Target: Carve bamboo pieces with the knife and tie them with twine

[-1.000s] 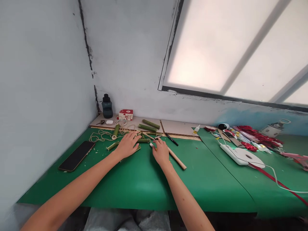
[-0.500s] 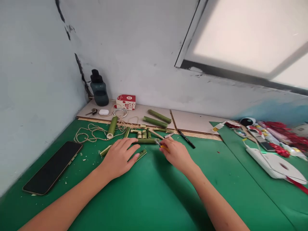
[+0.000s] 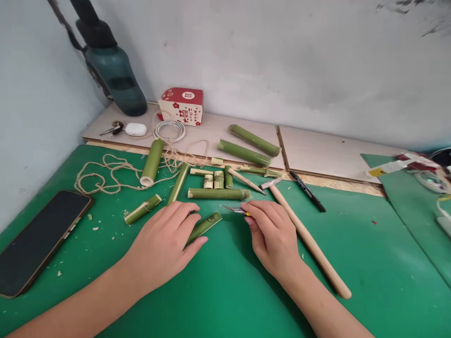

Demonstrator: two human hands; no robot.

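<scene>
The left hand (image 3: pixel 168 240), fingers parted, hides the near end of a marked bamboo piece (image 3: pixel 208 226) on the tabletop (image 3: pixel 211 300); the right hand (image 3: pixel 274 231) grips a knife (image 3: pixel 235 209) in its fingers — handle mostly hidden. Far left, the bottle (image 3: pixel 121 77) is cropped.

Both forearms (image 3: pixel 95 300) reach forward, left grip (image 3: pixel 167 239) palm-down with thumb (image 3: pixel 196 248) apart, right grip (image 3: pixel 275 232) pinched closed.
</scene>
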